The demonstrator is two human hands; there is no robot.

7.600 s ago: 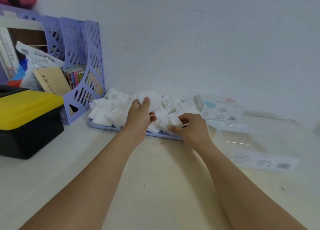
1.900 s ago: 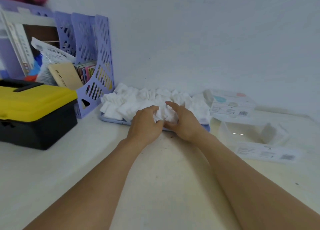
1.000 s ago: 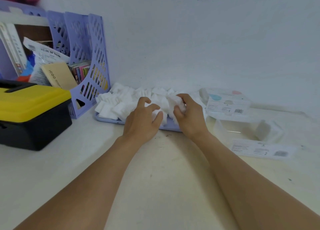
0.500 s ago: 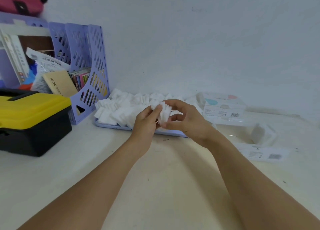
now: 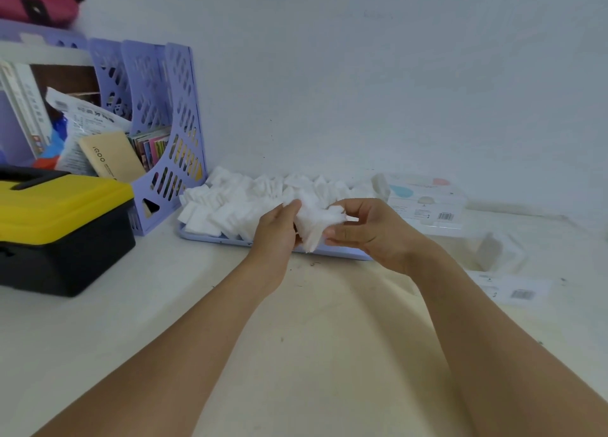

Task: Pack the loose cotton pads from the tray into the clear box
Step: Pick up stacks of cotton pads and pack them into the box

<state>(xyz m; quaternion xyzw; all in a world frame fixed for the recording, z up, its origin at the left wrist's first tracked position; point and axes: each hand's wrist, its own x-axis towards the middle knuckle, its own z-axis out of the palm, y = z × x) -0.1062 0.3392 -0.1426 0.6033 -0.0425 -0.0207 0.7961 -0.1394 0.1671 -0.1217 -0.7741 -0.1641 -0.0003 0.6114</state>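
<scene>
Your left hand [image 5: 276, 229] and right hand [image 5: 365, 231] are both up off the tray now, fingers curled in around one fanned bunch of cotton pads [image 5: 317, 222] held between them, just in front of the tray's near edge. A second ago those same hands were down in the heap, raking pads together; now the bunch is lifted clear, so the gathering for this load looks done and it reads as ready to carry across. Big picture first: the lilac tray [image 5: 210, 237] against the wall is heaped nearly end to end with loose pads [image 5: 237, 203], so I'd judge you're early in the job. Off to your right sits the clear box [image 5: 487, 255], open, with what looks like one small stack of pads [image 5: 490, 250] standing inside. Down to the bunch itself: it's ragged, not squared up, narrow at the bottom by your left palm and splaying wider up toward your right fingertips, long axis running low-left to high-right. Square those edges before it goes in, I'd say, or it'll sit crooked.
</scene>
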